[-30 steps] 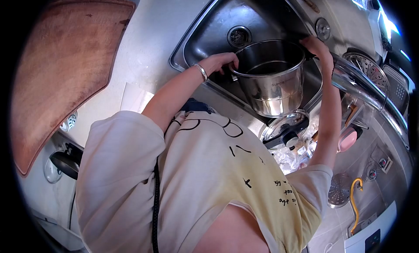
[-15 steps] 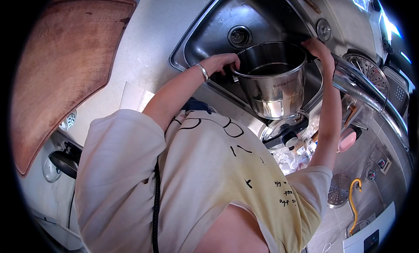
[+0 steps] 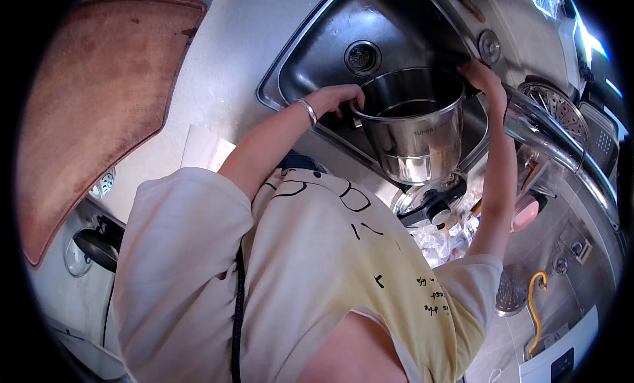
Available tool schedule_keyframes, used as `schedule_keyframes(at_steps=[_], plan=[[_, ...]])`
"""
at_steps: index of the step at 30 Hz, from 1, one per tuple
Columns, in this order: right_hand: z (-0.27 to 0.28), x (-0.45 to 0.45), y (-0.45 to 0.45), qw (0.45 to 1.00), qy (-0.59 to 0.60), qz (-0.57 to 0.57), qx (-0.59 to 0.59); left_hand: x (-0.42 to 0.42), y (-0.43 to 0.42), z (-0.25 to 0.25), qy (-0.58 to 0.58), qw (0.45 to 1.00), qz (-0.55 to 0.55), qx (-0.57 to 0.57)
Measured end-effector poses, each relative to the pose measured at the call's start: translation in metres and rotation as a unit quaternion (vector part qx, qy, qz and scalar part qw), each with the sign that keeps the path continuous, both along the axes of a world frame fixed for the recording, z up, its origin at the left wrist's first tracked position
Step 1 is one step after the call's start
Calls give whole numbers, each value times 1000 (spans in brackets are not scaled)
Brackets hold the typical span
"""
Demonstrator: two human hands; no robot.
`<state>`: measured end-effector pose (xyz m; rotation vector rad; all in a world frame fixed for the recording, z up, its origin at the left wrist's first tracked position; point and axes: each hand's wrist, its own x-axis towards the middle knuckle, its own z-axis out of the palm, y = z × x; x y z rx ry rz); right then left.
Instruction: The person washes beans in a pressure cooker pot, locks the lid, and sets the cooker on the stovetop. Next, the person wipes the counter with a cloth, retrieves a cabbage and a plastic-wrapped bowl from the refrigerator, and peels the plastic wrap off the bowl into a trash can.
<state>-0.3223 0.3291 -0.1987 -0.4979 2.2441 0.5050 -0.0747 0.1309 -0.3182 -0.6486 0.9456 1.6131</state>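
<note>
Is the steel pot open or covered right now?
Open: nothing covers the steel pot, and its dark interior shows between the left hand and right hand.

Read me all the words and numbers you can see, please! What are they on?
"SUPOR": on the stainless-steel pot; the marks after it are too blurred to read.
T-shirt: black lettering, too small and distorted to read surely.
Black panel, lower right: any marks are too small to read.

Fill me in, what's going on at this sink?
A person is holding a metal pot with both hands, the left hand at one side and the right hand at the other. It is at the near edge of the sink. The pot is uncovered; its inside is too dark to read.
</note>
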Motion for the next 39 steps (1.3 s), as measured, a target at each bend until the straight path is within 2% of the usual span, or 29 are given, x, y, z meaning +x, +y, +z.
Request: schedule_keyframes(at_steps=[1,14,25,33,39], plan=[[0,2,1,1000,25,-7,4,0,0,1,2,1000,0,-6],[-29,-17,32,998,-41,43,-14,1,5,4,-9,1000,-3,-3],[-7,-2,15,997,-37,43,-48,0,2,13,-15,1000,-12,7],[-5,-4,10,999,-29,25,18,1,3,19,-12,1000,-2,-3],[17,7,-3,999,-42,22,-17,1,5,14,-10,1000,-6,-10]])
